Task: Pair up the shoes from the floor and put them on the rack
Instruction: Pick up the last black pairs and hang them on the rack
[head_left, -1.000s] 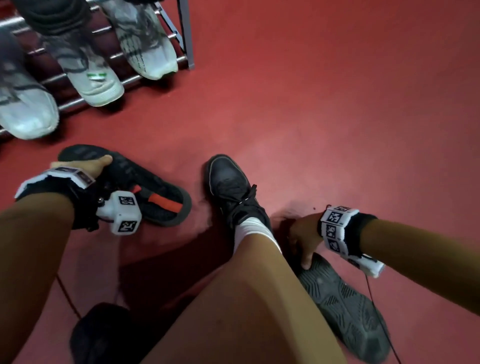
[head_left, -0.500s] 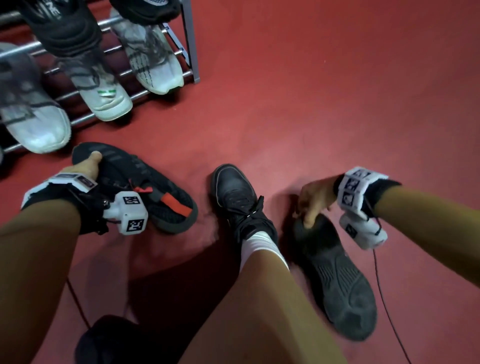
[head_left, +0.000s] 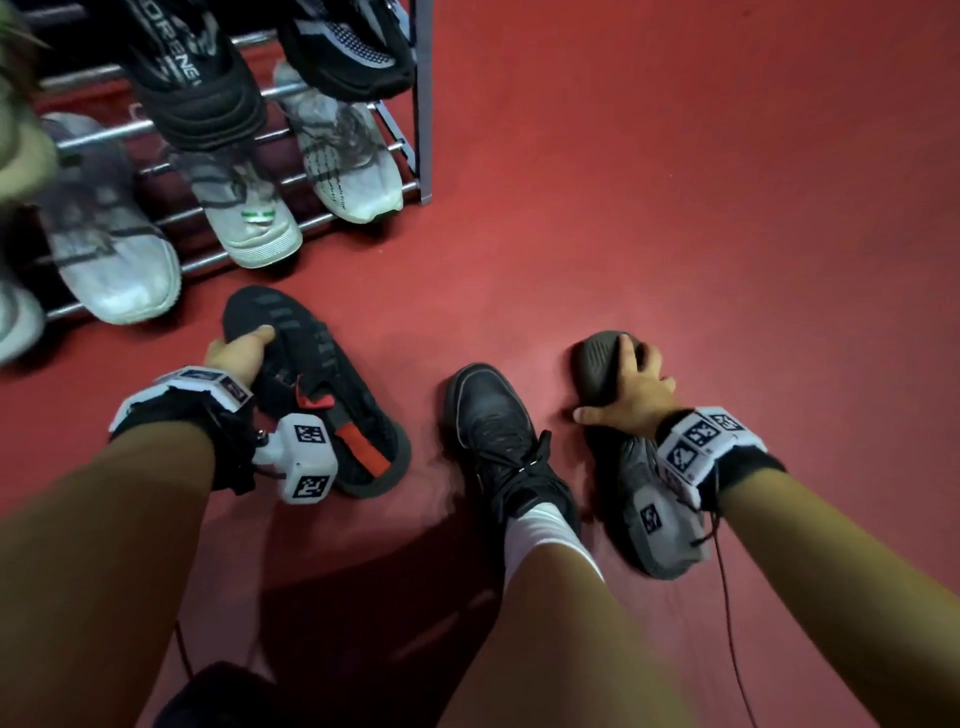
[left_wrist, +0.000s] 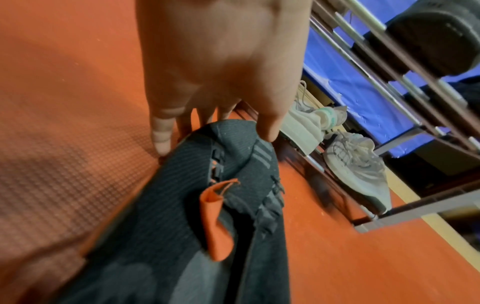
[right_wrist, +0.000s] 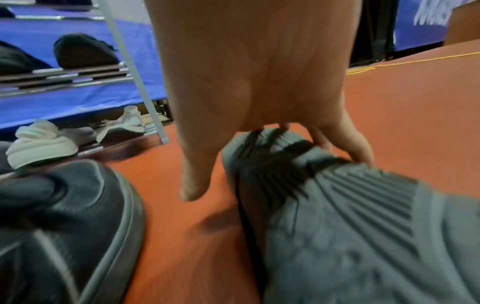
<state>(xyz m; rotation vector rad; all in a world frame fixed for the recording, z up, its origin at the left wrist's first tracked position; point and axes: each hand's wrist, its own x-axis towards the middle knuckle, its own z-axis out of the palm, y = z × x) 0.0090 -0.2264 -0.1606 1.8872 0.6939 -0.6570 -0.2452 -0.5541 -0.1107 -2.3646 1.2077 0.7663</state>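
Observation:
A black knit shoe with red tabs (head_left: 332, 395) (left_wrist: 197, 216) lies on the red floor in front of the rack. My left hand (head_left: 239, 353) (left_wrist: 215, 86) grips its toe end, thumb on top and fingers along the far side. A second black shoe (head_left: 623, 457) (right_wrist: 345, 216) is tipped sole-up at the right. My right hand (head_left: 631, 384) (right_wrist: 259, 92) holds it near the toe, fingers curled over the sole and thumb spread toward the floor. The metal shoe rack (head_left: 421, 104) stands at the upper left.
The rack holds white and grey sneakers (head_left: 244, 218) on its low shelf and black sneakers (head_left: 192, 88) above. My own black-shod foot (head_left: 498, 431) is planted between the two held shoes. Open red floor (head_left: 727, 182) stretches right of the rack. A thin cable (head_left: 727, 597) trails from my right wrist.
My right hand has carried the sole-up shoe forward and up along the floor, toward the rack. The left hand has stayed gripping the red-tabbed shoe. My view has tilted up toward the rack.

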